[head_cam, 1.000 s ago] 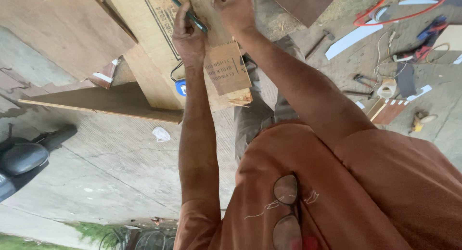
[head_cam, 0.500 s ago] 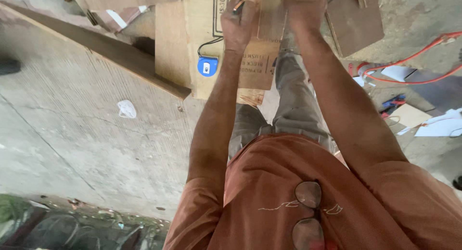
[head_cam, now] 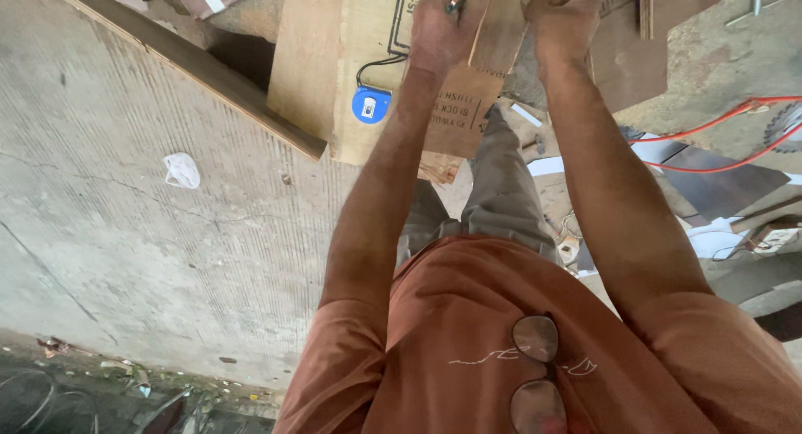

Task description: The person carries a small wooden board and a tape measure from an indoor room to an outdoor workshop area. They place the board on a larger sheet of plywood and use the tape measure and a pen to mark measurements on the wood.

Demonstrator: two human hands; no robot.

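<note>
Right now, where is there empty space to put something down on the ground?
The widest bare patch is the concrete floor, between the long wooden plank and the debris strip, holding only a crumpled white scrap. It is crowded on the other side, with the red cable, saw blade and offcuts, and around both hands on the plywood sheet.

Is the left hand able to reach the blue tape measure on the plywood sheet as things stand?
Probably yes. The blue tape measure lies uncovered on the plywood sheet, just below the left hand. That hand grips a pencil, which it might have to put down.
</note>
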